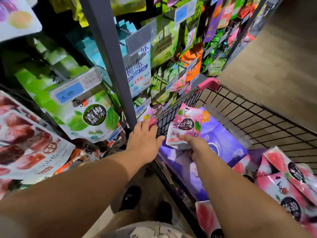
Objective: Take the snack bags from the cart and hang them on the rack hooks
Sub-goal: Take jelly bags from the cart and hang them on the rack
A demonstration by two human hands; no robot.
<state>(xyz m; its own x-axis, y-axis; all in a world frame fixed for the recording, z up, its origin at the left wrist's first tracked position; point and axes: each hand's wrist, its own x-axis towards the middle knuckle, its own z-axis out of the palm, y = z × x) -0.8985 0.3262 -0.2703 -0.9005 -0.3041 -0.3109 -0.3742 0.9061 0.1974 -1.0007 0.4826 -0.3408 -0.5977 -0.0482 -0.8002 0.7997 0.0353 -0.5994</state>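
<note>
While the left hand (pixel 145 137) lies flat, fingers apart, on the wire cart's (pixel 267 117) near corner, the right hand (pixel 195 146) pinches the lower edge of a grape jelly bag (pixel 185 126) above the basket, which holds large purple packs (pixel 221 134) and pink jelly bags (pixel 288 177), beside the hanging rack (pixel 109 48).

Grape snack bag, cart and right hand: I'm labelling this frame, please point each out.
grape snack bag (pixel 186 124), head view, printed front panel.
cart (pixel 208 85), head view, pink corner of its rim.
right hand (pixel 197 146), head view, back of the hand.
</note>
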